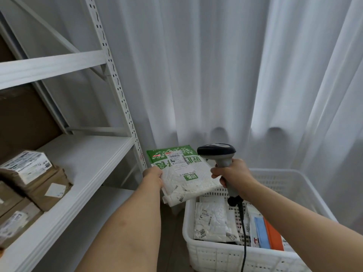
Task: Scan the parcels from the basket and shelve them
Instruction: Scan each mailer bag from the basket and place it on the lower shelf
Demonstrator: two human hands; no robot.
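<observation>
My left hand point(154, 176) grips the near left edge of a flat green-and-white parcel bag point(183, 173), held label up above the floor between shelf and basket. A red scanner line shows on the bag's green top left corner. My right hand point(233, 174) grips the handle of a grey and black barcode scanner point(218, 152), its head just right of the parcel's label. The scanner's black cable hangs down over the white plastic basket point(220, 256), which holds several more parcels point(211, 218). The white metal shelf point(82, 163) is on the left.
Brown cardboard parcels point(33, 179) with white labels sit on the left part of the shelf board. A large brown box point(23, 118) stands behind them. White curtains point(216, 65) hang behind the basket. A shelf upright point(119, 91) rises near the parcel.
</observation>
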